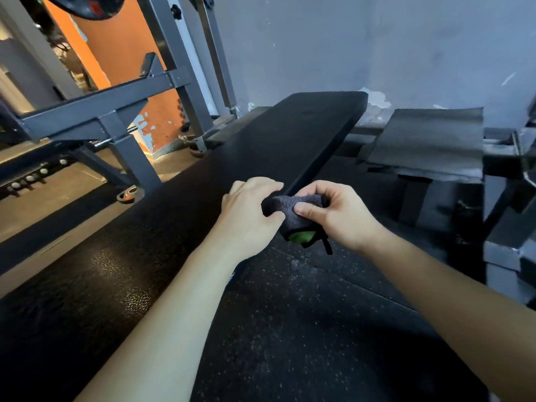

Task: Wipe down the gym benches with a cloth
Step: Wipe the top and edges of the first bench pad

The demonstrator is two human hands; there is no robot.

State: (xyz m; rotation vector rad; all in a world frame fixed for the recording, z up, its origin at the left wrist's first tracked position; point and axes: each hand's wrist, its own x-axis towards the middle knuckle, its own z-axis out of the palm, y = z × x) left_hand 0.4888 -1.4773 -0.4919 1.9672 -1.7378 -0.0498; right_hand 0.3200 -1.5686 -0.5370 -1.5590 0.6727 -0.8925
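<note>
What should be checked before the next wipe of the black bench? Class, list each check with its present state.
1. Grip on cloth: ok; left hand and right hand both grip it.
2. Is the cloth spread flat on the bench pad: not ok; it is bunched at the pad's right edge.
3. Is the strap tucked in: not ok; it dangles below the cloth.
4. Is the cloth damp: cannot tell.
5. Is the pad already wiped: cannot tell.
</note>
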